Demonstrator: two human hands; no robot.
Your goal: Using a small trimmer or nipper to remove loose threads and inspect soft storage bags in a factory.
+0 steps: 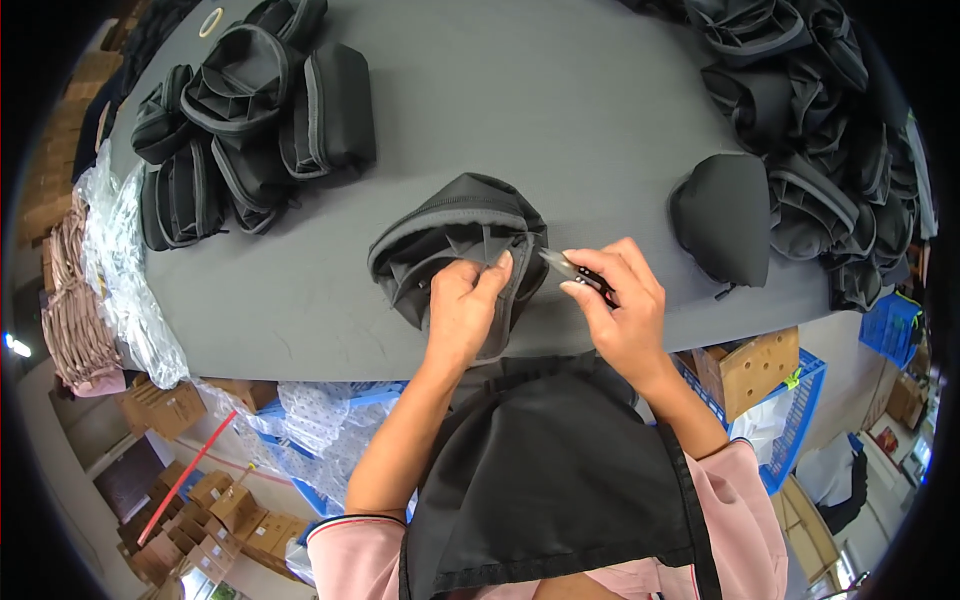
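In front of me on the dark grey table [520, 110] lies a black fabric pouch [470, 200], its zippered mouth gaping and inner dividers showing. My left hand [465, 305] grips the pouch's near edge, thumb on top by the zipper seam and the other fingers hidden inside. My right hand [625, 300] is closed around small thread snips [572, 270] with dark handles and pale metal blades. The blade tips point left, at the pouch's right edge beside my left thumb; whether they touch the fabric, I cannot tell.
Several black pouches [330, 110] stand grouped at the far left, near a tape roll [211, 22]. More pouches [800, 200] are heaped at the right, a single one [722, 220] lying closest to me. Clear plastic [135, 270] hangs at the left edge; a blue crate [800, 410] sits below the table.
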